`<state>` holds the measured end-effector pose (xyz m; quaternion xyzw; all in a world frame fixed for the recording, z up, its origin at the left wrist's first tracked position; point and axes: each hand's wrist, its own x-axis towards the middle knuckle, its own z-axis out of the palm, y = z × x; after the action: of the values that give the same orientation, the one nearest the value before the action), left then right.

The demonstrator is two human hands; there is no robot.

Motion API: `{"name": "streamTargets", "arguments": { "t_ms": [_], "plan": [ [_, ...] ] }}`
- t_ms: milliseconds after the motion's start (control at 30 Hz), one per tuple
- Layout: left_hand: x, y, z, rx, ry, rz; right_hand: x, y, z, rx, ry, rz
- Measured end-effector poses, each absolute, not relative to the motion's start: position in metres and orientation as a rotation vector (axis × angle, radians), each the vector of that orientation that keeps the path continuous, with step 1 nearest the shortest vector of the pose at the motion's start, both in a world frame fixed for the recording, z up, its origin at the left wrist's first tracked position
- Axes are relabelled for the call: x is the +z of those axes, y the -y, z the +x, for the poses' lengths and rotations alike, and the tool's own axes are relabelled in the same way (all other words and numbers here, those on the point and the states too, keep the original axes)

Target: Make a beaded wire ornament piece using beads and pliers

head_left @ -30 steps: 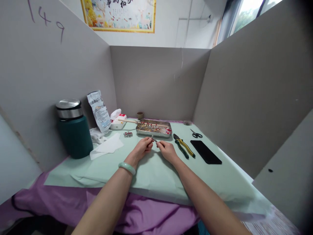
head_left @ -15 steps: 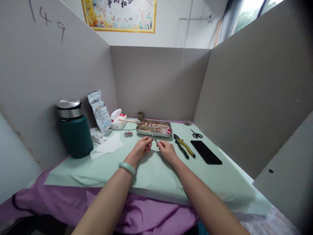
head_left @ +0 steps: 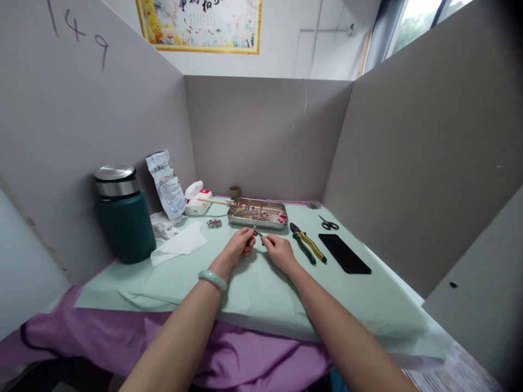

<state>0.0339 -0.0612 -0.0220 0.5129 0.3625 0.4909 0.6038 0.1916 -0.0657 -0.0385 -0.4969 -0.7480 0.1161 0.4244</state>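
My left hand (head_left: 240, 243) is closed in a pinch in front of the metal tray, with a green bangle (head_left: 212, 279) on its wrist. What it pinches is too small to name. In my right hand (head_left: 279, 250) is a slim metal tool (head_left: 259, 233), perhaps tweezers; its tip meets the fingertips of my left hand. Just beyond both hands lies the shallow metal tray (head_left: 257, 224), holding red beads, small gold-coloured pieces and a thin wooden stick (head_left: 213, 201) that juts out over its left edge. A small beaded cluster (head_left: 214, 224) rests left of the tray.
Yellow-and-green pliers (head_left: 307, 243), black scissors (head_left: 328, 224) and a black phone (head_left: 344, 253) lie to the right. On the left stand a green flask (head_left: 125, 228), a foil pouch (head_left: 166, 185) and a tissue pack (head_left: 198, 200), near white paper (head_left: 180, 244). Grey panels (head_left: 265, 136) enclose the table.
Both hands stay in nearly the same place, the tool's tip still at my left fingertips. Nothing else has visibly moved.
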Motion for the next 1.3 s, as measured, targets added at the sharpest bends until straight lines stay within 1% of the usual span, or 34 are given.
{"name": "streamTargets", "arguments": {
  "t_ms": [300, 500, 767, 867, 1133, 1300],
  "plan": [
    [-0.024, 0.062, 0.033, 1.135, -0.897, 1.231, -0.040, 0.067, 0.190, 0.212, 1.925, -1.243],
    [-0.022, 0.062, 0.029, 1.089, -0.772, 1.150, -0.040, 0.069, 0.191, 0.034, 1.976, -1.217],
    [-0.020, 0.061, 0.022, 0.985, -0.628, 1.035, -0.041, 0.066, 0.195, 0.035, 2.000, -1.125],
    [-0.019, 0.061, 0.021, 0.952, -0.618, 1.005, -0.041, 0.064, 0.195, 0.066, 1.992, -1.107],
    [-0.020, 0.062, 0.024, 1.016, -0.569, 1.051, -0.039, 0.063, 0.195, 0.280, 1.878, -1.124],
    [-0.019, 0.064, 0.028, 1.093, -0.664, 1.142, -0.040, 0.064, 0.195, 0.413, 1.868, -1.158]
  ]
}}
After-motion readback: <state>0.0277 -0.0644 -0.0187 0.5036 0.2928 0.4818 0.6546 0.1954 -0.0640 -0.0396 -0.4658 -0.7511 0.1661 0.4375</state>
